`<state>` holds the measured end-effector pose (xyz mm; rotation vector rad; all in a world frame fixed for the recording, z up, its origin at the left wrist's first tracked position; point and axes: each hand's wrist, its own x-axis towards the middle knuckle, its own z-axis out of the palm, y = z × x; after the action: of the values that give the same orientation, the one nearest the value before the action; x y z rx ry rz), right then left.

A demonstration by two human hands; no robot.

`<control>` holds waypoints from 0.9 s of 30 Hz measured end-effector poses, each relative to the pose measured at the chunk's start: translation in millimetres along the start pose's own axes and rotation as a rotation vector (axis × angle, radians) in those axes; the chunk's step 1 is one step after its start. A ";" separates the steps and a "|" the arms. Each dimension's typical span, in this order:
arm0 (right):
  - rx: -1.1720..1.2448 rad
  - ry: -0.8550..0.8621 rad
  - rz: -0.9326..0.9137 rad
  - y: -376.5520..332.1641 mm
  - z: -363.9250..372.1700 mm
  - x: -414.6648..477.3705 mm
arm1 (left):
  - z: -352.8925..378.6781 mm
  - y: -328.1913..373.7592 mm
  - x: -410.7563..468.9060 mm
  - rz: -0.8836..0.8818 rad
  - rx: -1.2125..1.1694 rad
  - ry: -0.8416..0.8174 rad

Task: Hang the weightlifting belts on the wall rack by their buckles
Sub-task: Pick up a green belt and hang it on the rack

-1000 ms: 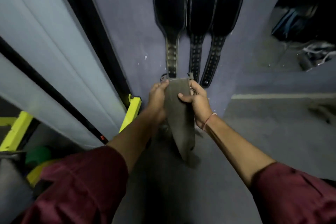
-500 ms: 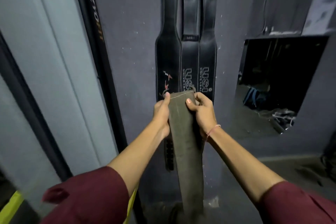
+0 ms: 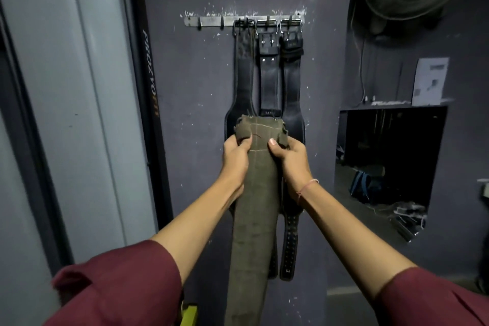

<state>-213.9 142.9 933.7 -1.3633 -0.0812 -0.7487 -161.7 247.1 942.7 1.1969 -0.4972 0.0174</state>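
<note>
— Olive-green canvas weightlifting belt (image 3: pixel 254 214), held up in front of the 3 black leather belts (image 3: pixel 267 82) that hung on the metal wall rack (image 3: pixel 209 22).
— Grip?
— Left hand (image 3: pixel 235 159) and right hand (image 3: pixel 289 159) both curled tight around its top end, thumbs in front.
— Handling?
— It looked floppy, sagging long below. Probably best held near the buckle; I couldn't see one.

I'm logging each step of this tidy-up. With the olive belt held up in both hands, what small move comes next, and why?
Probably lift the olive-green fabric belt higher and to the left, toward the free hooks on the metal wall rack. The left hand and right hand grip its top end well below the rack, and three black leather belts already fill the right-side hooks.
</note>
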 end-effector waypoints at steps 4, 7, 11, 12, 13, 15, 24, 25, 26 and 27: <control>0.015 -0.070 -0.064 4.3 -8.2 -3.1 | 9.5 21.3 12.0 0.155 0.086 0.072; -0.005 -0.148 0.041 50.3 -21.3 -34.4 | 11.1 35.9 19.1 0.203 0.086 0.142; -0.058 -0.169 0.128 89.1 -34.2 -62.5 | 7.7 39.2 23.4 0.185 0.058 0.177; -0.048 -0.174 0.114 84.1 -32.9 -57.8 | 6.7 37.9 23.3 0.185 0.053 0.179; -0.041 -0.170 0.084 73.1 -29.5 -49.2 | 6.3 36.5 23.9 0.182 0.039 0.181; 0.008 -0.153 0.004 44.0 -20.8 -24.8 | 8.4 33.9 24.8 0.176 0.018 0.162; -0.001 -0.180 0.025 55.8 -39.3 -28.6 | 23.1 20.9 34.5 0.104 -0.011 0.108; 0.005 -0.171 0.059 66.1 -45.0 -37.4 | 24.1 21.3 37.2 0.092 -0.018 0.102; 0.014 -0.145 0.069 72.5 -48.6 -41.4 | 25.7 22.5 38.7 0.077 -0.023 0.089; 0.015 -0.111 0.060 73.1 -49.4 -40.4 | 27.4 23.5 40.8 0.063 -0.029 0.071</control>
<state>-224.4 117.2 840.7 -1.3872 -0.1324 -0.6208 -141.5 221.6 986.4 1.1484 -0.4715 0.1058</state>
